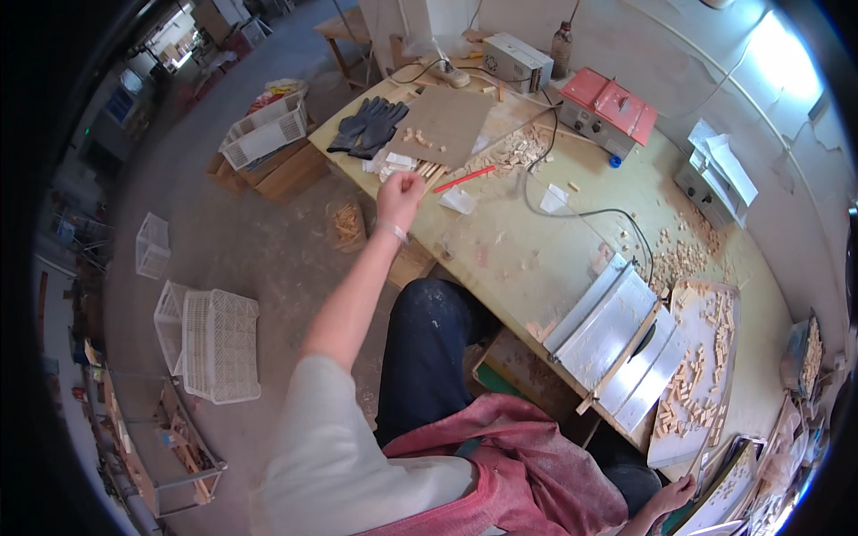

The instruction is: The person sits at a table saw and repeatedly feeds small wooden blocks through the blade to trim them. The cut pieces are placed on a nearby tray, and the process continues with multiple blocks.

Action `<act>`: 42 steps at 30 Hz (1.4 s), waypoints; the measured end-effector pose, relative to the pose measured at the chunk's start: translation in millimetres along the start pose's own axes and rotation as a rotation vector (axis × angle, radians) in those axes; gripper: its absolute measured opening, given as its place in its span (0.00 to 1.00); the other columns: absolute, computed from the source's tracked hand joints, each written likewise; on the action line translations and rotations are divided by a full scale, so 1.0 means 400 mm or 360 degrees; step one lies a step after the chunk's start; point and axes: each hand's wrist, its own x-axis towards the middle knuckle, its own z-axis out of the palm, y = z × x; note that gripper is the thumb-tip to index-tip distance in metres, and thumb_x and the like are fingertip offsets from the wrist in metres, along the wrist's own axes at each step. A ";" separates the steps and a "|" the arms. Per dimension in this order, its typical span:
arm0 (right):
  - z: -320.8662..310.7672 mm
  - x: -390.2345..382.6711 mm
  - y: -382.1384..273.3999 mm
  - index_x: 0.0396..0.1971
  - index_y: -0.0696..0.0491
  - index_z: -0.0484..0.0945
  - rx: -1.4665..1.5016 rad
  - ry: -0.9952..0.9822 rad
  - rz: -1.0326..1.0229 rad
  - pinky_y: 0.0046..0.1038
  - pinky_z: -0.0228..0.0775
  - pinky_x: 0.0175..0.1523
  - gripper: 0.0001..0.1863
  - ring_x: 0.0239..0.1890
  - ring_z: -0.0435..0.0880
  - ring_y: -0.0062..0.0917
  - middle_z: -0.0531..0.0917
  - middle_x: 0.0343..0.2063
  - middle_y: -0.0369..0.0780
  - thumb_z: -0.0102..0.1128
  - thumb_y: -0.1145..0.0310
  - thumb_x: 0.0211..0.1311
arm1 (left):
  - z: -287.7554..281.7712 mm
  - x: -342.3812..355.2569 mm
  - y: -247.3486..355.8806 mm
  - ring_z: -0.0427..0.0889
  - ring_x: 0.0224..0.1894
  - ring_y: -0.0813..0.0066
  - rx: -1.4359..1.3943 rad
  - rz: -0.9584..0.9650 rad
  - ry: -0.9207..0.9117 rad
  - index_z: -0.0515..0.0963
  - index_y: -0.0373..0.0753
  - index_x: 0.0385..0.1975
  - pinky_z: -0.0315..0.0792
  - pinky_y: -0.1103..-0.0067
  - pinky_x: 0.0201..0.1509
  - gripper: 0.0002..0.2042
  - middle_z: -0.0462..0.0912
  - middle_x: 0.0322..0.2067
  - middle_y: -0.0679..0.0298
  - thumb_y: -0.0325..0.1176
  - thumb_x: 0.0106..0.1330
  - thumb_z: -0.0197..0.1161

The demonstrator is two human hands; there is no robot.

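Note:
My left arm reaches out to the table's edge, where my left hand [402, 196] is closed, its fingers curled beside a few thin wooden strips [431, 170]. Whether anything is in those fingers is hidden. Low on the right, my right hand [677, 494] is closed on what looks like a thin wooden strip [701, 459], next to a pale board [693, 375] scattered with small wooden blocks [693, 380]. Between the hands stands a small table saw [612, 335] with a metal top, a dark blade [643, 341] and a wooden fence strip [626, 357] across it.
Grey work gloves [368, 125] and a brown cardboard sheet [444, 122] lie beyond my left hand. A red stick [464, 179], wood scraps [523, 150] and a black cable [590, 213] are farther in. Red-topped [608, 107] and grey [715, 174] control boxes line the wall. White crates [221, 344] stand on the floor.

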 end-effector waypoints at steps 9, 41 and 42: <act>-0.020 -0.024 0.033 0.52 0.65 0.82 -0.0024 -0.0033 0.0062 0.32 0.80 0.52 0.14 0.45 0.86 0.36 0.86 0.44 0.48 0.58 0.69 0.81 | 0.108 0.247 -0.125 0.87 0.28 0.75 0.0148 -0.0067 0.0258 0.81 0.33 0.55 0.81 0.78 0.35 0.17 0.87 0.33 0.62 0.28 0.67 0.70; 0.124 0.214 0.165 0.49 0.49 0.87 -0.0234 0.0177 0.0286 0.47 0.69 0.65 0.16 0.61 0.78 0.43 0.85 0.50 0.42 0.72 0.66 0.61 | 0.018 -0.455 0.140 0.87 0.46 0.60 0.1377 0.0438 -0.0796 0.76 0.32 0.61 0.78 0.65 0.56 0.20 0.88 0.46 0.53 0.28 0.71 0.67; 0.133 0.236 0.144 0.48 0.49 0.87 -0.0241 0.0126 0.0233 0.47 0.69 0.65 0.16 0.60 0.78 0.43 0.84 0.49 0.42 0.72 0.66 0.60 | 0.012 -0.447 0.130 0.87 0.46 0.60 0.1336 0.0434 -0.0798 0.76 0.31 0.61 0.78 0.66 0.56 0.20 0.88 0.47 0.53 0.28 0.71 0.67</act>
